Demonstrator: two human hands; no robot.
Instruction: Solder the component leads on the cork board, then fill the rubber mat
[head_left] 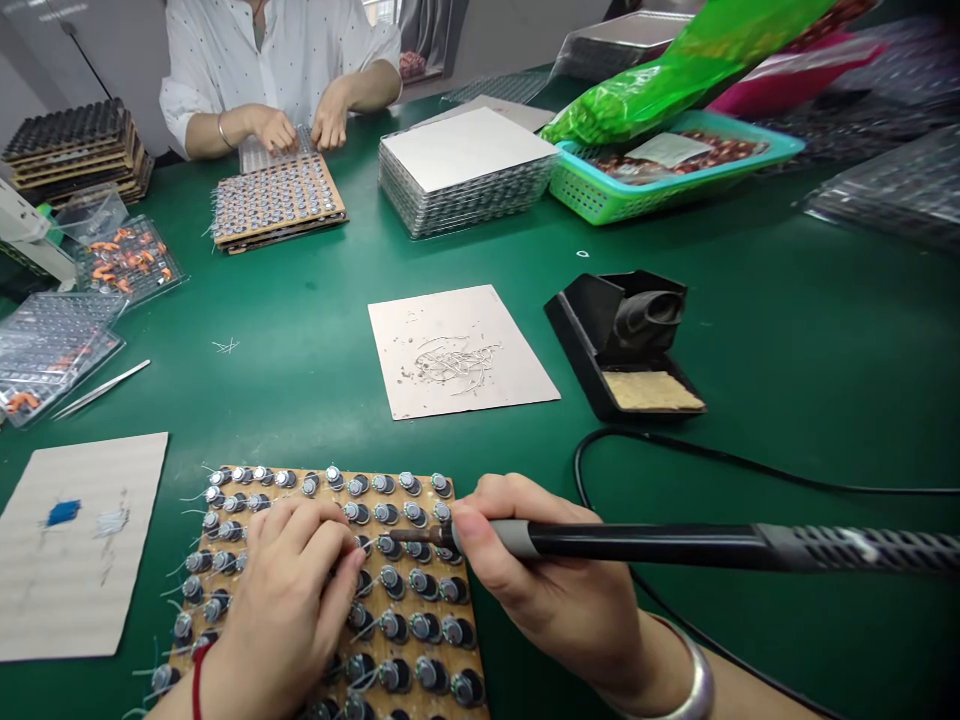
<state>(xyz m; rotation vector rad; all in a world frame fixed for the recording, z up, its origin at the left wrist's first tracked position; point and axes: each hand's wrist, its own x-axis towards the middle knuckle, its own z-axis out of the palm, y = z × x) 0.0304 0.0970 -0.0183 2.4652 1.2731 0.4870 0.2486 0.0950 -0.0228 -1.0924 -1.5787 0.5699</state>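
Note:
My right hand [540, 580] grips a soldering iron [645, 543] by its grey collar. The iron lies almost level, its brown tip pointing left at a small round component [389, 547] on a wooden board [409, 640]. Rows of such components, silver-topped with black bodies, stand on this board; thin pale wires stick out from many. Over the board's middle rests my left hand [300, 580], thumb and forefinger pinched together just left of the tip. A thin wire [369, 542] shows at those fingertips, mostly hidden. My left palm covers several components.
A soldering iron stand [626, 350] with a yellow sponge sits right of a card [465, 390] bearing wire scraps. Left are another card [82, 600], tweezers [105, 388] and plastic trays [67, 330]. Across the table a person [281, 70] handles a similar board, near stacked trays [465, 170] and a basket [600, 195].

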